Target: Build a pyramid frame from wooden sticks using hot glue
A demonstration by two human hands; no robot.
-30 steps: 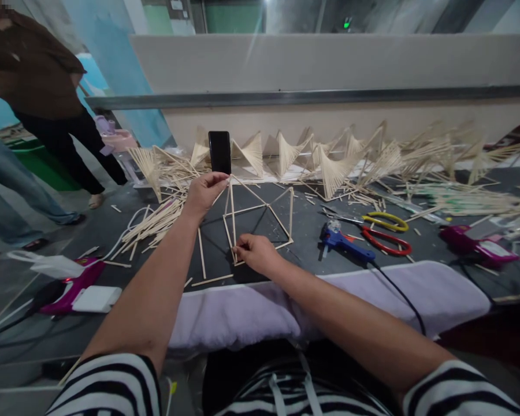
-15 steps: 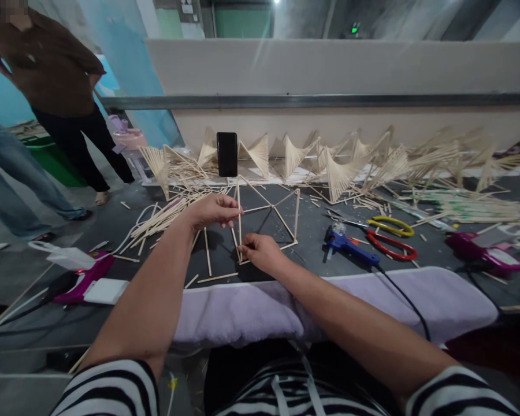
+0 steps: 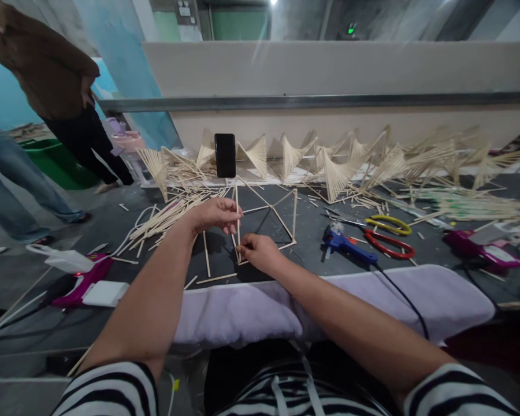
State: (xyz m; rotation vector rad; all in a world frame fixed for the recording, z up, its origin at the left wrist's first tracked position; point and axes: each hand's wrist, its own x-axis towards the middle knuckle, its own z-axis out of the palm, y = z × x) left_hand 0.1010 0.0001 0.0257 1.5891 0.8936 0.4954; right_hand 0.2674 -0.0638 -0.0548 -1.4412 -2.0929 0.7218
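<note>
A small frame of thin wooden sticks [image 3: 281,219] stands on the dark work table [image 3: 312,231] in front of me. My left hand [image 3: 214,214] pinches an upright stick of the frame near its middle. My right hand [image 3: 260,253] pinches the bottom near corner of the same frame, against the table. Both arms reach out over a pale purple cushion [image 3: 242,312] that lies along the table's front edge.
A blue glue gun [image 3: 344,242] with a black cord, and yellow and red scissors [image 3: 390,237], lie right of the frame. A black phone [image 3: 225,155] stands behind it among finished stick models [image 3: 333,164]. Loose sticks [image 3: 164,216] and pink glue guns [image 3: 75,277] lie around. Two people stand at far left.
My left hand has come down from the frame's top corner to the middle of an upright stick. My right hand has stayed at the bottom corner. The person at left shifted.
</note>
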